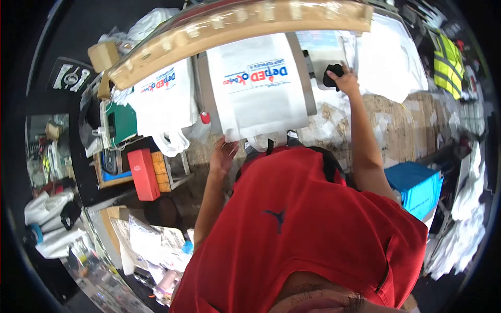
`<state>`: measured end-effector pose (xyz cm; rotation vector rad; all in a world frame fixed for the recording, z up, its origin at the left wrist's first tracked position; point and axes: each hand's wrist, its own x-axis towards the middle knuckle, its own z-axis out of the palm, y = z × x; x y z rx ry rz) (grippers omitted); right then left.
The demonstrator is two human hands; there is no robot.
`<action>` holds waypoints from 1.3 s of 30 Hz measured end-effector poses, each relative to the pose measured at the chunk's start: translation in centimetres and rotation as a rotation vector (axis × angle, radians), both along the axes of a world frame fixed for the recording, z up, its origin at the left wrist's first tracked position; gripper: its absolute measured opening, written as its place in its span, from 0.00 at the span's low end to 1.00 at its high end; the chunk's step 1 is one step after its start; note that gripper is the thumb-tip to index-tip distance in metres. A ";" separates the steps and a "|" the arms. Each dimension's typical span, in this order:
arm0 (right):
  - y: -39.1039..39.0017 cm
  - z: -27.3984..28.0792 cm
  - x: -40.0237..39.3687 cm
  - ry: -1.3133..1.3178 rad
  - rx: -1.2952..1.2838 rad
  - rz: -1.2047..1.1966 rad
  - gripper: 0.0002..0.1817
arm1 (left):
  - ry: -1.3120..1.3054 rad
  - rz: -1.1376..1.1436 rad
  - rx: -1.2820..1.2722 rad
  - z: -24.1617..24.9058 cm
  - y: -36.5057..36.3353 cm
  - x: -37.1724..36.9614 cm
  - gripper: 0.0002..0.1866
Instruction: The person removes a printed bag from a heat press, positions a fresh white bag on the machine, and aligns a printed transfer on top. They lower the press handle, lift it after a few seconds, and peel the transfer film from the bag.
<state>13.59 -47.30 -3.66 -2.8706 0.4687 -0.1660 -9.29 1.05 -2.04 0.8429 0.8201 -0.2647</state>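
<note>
A white bag [255, 99] with blue and red print lies flat over a grey-brown board [309, 83] in front of me. My left hand [224, 155] is at the bag's lower left corner, fingers apart and slightly blurred; whether they touch its edge is hard to tell. My right hand [345, 82] is stretched out to the right of the board, closed around a rounded black object [332, 74] whose kind I cannot make out. Left of the board hangs another printed white bag [164, 101], its handles drooping downward.
A long cardboard piece [240, 23] wrapped in clear tape spans above the bags. White sheeting [389, 57] lies at the upper right. To the left are a red box [143, 175] and a green panel [123, 124]; a blue box [413, 188] sits at the right.
</note>
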 end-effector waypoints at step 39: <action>43.8 6.2 -5.4 0.663 1.004 0.985 0.10 | 0.185 -0.029 1.701 -4.6 38.2 10.4 0.31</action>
